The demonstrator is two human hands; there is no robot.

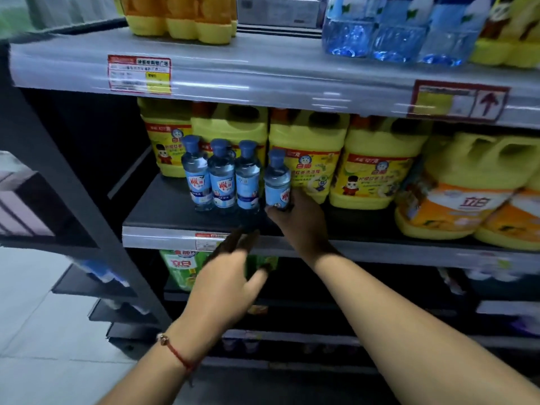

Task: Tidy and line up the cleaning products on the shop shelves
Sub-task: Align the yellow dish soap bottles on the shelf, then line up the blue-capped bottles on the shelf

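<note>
Clear blue plastic marked the small bottle that the right hand gripped low down, fingers closed around its base where it met the dark middle shelf. The low hold looked chosen for sliding rather than lifting: a push at the base would move a tall, narrow bottle without tipping it. It stood at the right end of the small bottles, slightly apart from the three matching bottles on its left, which stood shoulder to shoulder in a short row with their blue caps level. The gap suggested the held bottle was the one not yet brought into line. Its label was turned partly sideways, while two of the others faced more squarely forward.

The left hand hovered in front of the shelf edge, below the row, with fingers spread and holding nothing; it seemed ready to steady or square up the three bottles. A red cord bracelet sat on that wrist.

Behind the small bottles stood large yellow jugs, set further back, so the little ones were placed at the front where they could be seen. More yellow and orange jugs filled the shelf to the right. A price tag was fixed to the shelf lip just under the row. The upper shelf carried other yellow and blue bottles, blurred by motion.
</note>
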